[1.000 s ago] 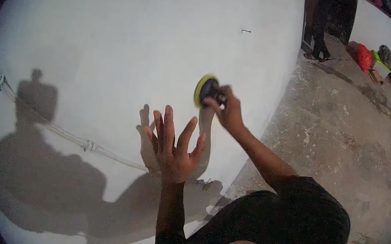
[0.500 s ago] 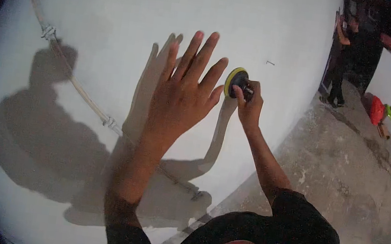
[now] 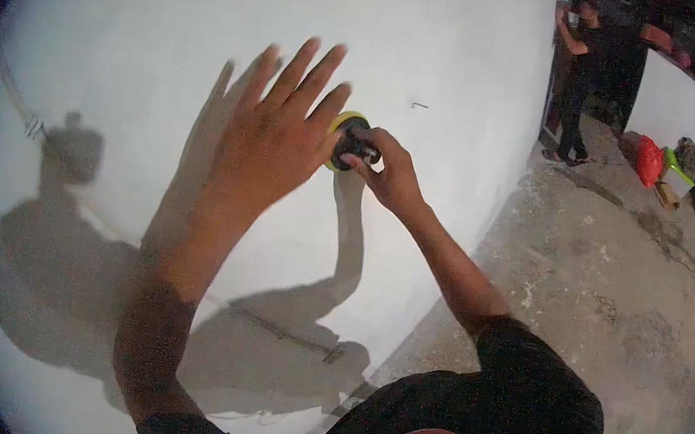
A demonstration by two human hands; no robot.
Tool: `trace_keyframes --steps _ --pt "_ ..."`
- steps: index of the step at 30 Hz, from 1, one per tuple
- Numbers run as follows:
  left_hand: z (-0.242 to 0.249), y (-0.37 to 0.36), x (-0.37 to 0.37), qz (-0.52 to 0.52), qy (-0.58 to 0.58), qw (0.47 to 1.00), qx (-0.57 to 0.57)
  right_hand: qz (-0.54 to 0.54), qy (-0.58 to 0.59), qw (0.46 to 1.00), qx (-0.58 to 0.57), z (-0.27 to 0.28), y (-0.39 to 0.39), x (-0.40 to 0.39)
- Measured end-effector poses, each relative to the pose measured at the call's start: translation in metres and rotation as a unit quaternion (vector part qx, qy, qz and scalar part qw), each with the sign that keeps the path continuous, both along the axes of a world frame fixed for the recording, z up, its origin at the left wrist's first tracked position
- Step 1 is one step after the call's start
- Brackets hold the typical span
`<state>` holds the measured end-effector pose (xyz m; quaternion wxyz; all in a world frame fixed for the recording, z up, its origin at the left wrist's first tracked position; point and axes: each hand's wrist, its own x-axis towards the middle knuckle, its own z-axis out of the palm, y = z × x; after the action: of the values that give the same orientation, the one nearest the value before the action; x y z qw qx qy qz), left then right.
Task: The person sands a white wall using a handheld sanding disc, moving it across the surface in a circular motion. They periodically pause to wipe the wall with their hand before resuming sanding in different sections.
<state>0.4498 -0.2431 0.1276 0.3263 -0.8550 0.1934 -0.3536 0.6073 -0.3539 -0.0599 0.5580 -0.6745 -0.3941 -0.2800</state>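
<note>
My right hand (image 3: 395, 173) grips the knob of a round hand sanding pad (image 3: 351, 140), black on the back with a yellow rim. The pad is held face-on to a white wall (image 3: 466, 48); whether its face presses flat on the surface is hard to tell. Just left of it, my left hand (image 3: 270, 141) is open, fingers spread and palm toward the wall. Its thumb side overlaps the pad's yellow edge in this view, and the thumb itself is mostly hidden. Shadows of both arms fall on the wall.
A small dark hook-like mark (image 3: 419, 105) is on the wall, right of the pad. A thin pipe or cable (image 3: 14, 92) runs down the left. Beyond the concrete floor (image 3: 594, 276), a person in dark clothes (image 3: 579, 89) stands near a red bag (image 3: 649, 160).
The view has turned, so wall and floor sit further left. The sanding pad has shifted slightly left along the wall, closing its gap to my left hand. A reddish object now shows at the top edge.
</note>
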Motion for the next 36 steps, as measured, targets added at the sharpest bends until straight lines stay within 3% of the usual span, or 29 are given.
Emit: trace_keyframes --steps 1,3,5,8,11,13,15,17,19,21,22,25,26,29,30,33,35,36 --pt "-0.008 0.002 -0.007 -0.004 0.000 1.000 -0.002 -0.004 0.000 1.000 -0.002 0.001 -0.005 0.007" --pt "-0.033 0.005 -0.036 -0.004 -0.004 0.995 -0.102 -0.019 0.110 0.990 0.089 0.003 -0.010 0.011" --pt "-0.071 0.015 -0.050 0.004 -0.039 0.986 -0.164 -0.008 0.102 0.989 0.110 -0.018 -0.003 0.019" --pt "-0.123 0.032 -0.057 -0.014 -0.088 0.977 -0.192 0.023 0.044 0.999 0.002 -0.026 -0.004 -0.008" --pt "-0.141 0.042 -0.052 -0.031 -0.078 0.974 -0.213 0.031 0.036 0.994 0.098 -0.024 -0.001 0.010" --pt "-0.136 0.046 -0.048 -0.046 -0.046 0.981 -0.184 -0.001 0.057 0.992 0.116 -0.021 0.005 0.005" --pt "-0.123 0.047 -0.041 -0.072 -0.038 0.985 -0.152 -0.011 0.057 0.997 0.054 -0.028 0.008 -0.010" --pt "-0.110 0.043 -0.032 -0.086 -0.035 0.987 -0.133 0.043 0.098 0.994 0.031 -0.029 0.007 -0.019" --pt "-0.099 0.041 -0.025 -0.094 -0.066 0.983 -0.145 0.015 0.031 0.998 0.044 -0.038 0.013 -0.007" --pt "-0.097 0.045 -0.019 -0.092 -0.077 0.981 -0.152 0.078 0.210 0.972 0.070 -0.029 0.004 -0.005" --pt "-0.100 0.043 -0.020 -0.084 -0.069 0.979 -0.173 0.084 0.218 0.962 0.141 -0.034 0.010 0.003" --pt "-0.111 0.045 -0.019 -0.084 -0.059 0.979 -0.175 0.050 0.140 0.983 0.111 -0.024 0.012 -0.014" --pt "-0.114 0.044 -0.016 -0.078 -0.053 0.978 -0.185 0.017 0.066 0.995 0.070 -0.028 0.014 -0.017" --pt "-0.108 0.043 -0.015 -0.095 -0.030 0.974 -0.203 0.023 0.058 0.998 0.011 -0.022 0.002 -0.013" --pt "-0.104 0.044 -0.017 -0.083 -0.039 0.978 -0.185 0.057 0.170 0.983 0.039 -0.011 -0.001 -0.013" --pt "-0.100 0.042 -0.017 -0.089 -0.038 0.980 -0.173 0.040 0.177 0.979 0.097 -0.026 0.007 0.012" --pt "-0.097 0.041 -0.015 -0.090 -0.055 0.983 -0.149 -0.021 0.116 0.992 0.037 -0.060 0.021 0.024" --pt "-0.098 0.044 -0.012 -0.092 -0.062 0.983 -0.148 -0.018 0.100 0.995 -0.004 -0.045 0.010 0.011"
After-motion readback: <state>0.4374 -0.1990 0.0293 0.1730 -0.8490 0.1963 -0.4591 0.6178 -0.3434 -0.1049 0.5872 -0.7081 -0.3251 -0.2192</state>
